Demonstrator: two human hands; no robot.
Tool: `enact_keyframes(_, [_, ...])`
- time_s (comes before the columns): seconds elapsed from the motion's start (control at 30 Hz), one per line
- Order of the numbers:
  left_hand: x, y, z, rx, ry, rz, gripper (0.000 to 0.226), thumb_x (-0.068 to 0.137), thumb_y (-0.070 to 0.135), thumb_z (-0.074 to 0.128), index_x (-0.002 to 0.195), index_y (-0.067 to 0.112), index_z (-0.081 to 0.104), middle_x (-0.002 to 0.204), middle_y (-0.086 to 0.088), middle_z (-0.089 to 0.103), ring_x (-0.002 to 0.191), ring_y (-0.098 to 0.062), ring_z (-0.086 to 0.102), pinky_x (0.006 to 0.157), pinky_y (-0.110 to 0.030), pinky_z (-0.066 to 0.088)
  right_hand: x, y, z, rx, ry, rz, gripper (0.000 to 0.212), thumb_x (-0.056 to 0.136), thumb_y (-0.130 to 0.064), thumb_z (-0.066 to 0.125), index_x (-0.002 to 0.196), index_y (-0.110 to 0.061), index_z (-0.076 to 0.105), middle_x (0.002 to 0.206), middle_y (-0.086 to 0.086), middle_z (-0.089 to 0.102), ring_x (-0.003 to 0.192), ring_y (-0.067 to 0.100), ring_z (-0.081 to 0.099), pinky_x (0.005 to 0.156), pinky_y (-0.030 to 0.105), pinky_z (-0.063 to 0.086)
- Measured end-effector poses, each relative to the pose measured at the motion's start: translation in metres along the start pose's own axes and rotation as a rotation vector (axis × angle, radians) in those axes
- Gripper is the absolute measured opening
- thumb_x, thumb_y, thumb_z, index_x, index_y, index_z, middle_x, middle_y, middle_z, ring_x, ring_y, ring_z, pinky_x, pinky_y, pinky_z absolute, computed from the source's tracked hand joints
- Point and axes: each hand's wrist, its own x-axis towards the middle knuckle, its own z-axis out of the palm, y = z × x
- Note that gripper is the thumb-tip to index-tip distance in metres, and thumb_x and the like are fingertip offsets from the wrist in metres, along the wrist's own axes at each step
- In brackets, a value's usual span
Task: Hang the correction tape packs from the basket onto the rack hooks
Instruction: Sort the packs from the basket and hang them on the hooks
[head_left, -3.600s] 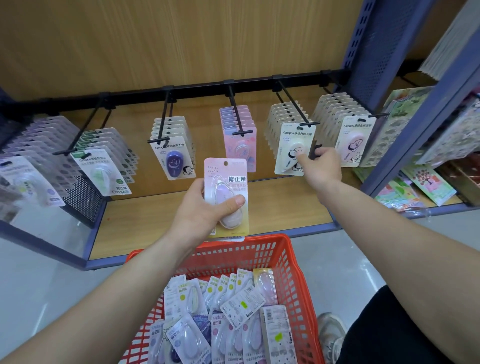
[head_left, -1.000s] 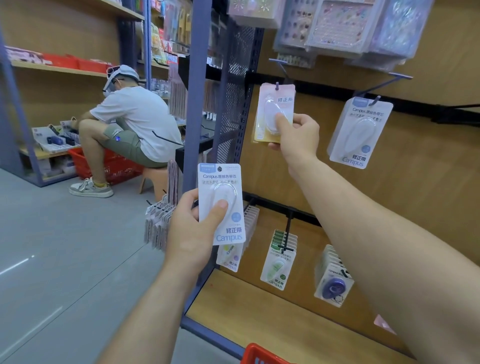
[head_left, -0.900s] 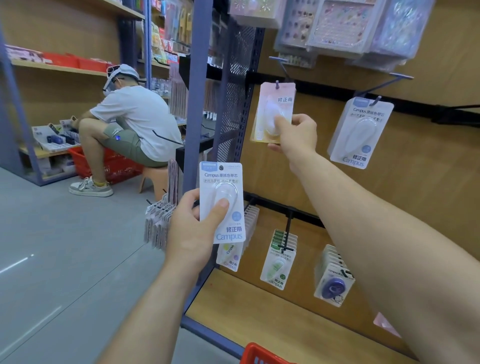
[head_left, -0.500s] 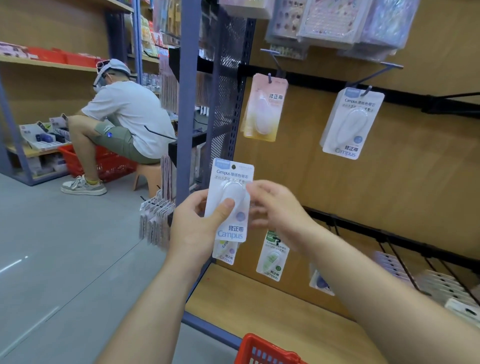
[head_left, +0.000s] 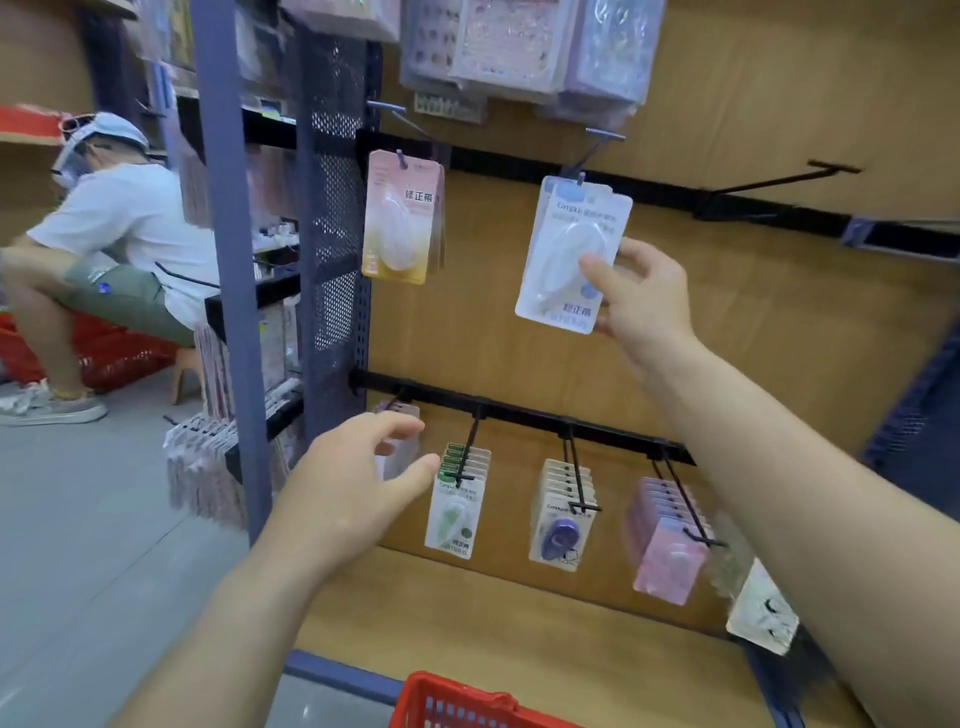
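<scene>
The wooden-backed rack (head_left: 779, 322) fills most of the view, with a blue upright (head_left: 228, 312) closing it off on the left and a bare shelf board (head_left: 519, 623) at its foot. Two black rails cross it, the upper rail (head_left: 665, 195) and the lower rail (head_left: 519, 415). The lower one is crowded with full rows of packs. Only the rim of the red basket (head_left: 457, 701) shows, at the bottom edge.

The left hand (head_left: 353, 483) hangs open, fingers loosely spread and holding nothing, in front of the lower rail's left end. The right hand (head_left: 644, 301), right of centre, pinches the lower right corner of the white-and-blue pack (head_left: 566, 260), thumb on the front and fingers behind. The pack's punched top is up at the hook (head_left: 597, 145). It looks threaded on, though I can't tell how far back it sits.

I'd judge the pack to be very light: a stiff card with a slick plastic blister that could slip or crease if squeezed. The flat card edge below the blister looks the safest grip.

A pink pack (head_left: 402, 218) hangs well apart to the left, so there is swinging room either side. The empty hook (head_left: 779, 179) in the upper right juts outward, something to snag a forearm on. The lower hooks also stick out into the path down to the basket.
</scene>
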Motion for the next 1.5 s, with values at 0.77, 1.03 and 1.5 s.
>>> enact_keyframes(0.77, [-0.002, -0.003, 0.066, 0.099, -0.22, -0.016, 0.029, 0.093, 0.044, 0.067, 0.12, 0.033, 0.066, 0.116, 0.016, 0.063, 0.105, -0.006, 0.058, 0.093, -0.03, 0.049, -0.029, 0.081, -0.029, -0.63, -0.032, 0.146, 0.047, 0.091, -0.042, 0.073, 0.128, -0.019, 0.055, 0.111, -0.005, 0.062, 0.102, 0.015, 0.061, 0.087, 0.032, 0.048])
enact_keyframes(1.03, [-0.062, -0.018, 0.145, 0.352, -0.611, 0.004, 0.039, 0.096, 0.048, 0.063, 0.129, 0.028, 0.061, 0.131, 0.005, 0.06, 0.117, -0.017, 0.059, 0.096, -0.032, 0.047, -0.183, 0.204, -0.105, -0.949, -0.419, 0.471, 0.038, 0.087, -0.046, 0.075, 0.114, -0.021, 0.064, 0.106, -0.004, 0.068, 0.104, 0.019, 0.065, 0.089, 0.034, 0.052])
enact_keyframes(1.5, [-0.248, -0.163, 0.263, 0.496, -1.092, -0.348, 0.067, 0.096, 0.047, 0.062, 0.15, 0.015, 0.039, 0.147, -0.01, 0.049, 0.132, -0.029, 0.052, 0.108, -0.039, 0.043, -0.368, 0.401, -0.161, -0.86, -0.697, 0.889, 0.035, 0.09, -0.04, 0.073, 0.115, -0.017, 0.061, 0.102, 0.0, 0.056, 0.106, 0.024, 0.06, 0.079, 0.028, 0.04])
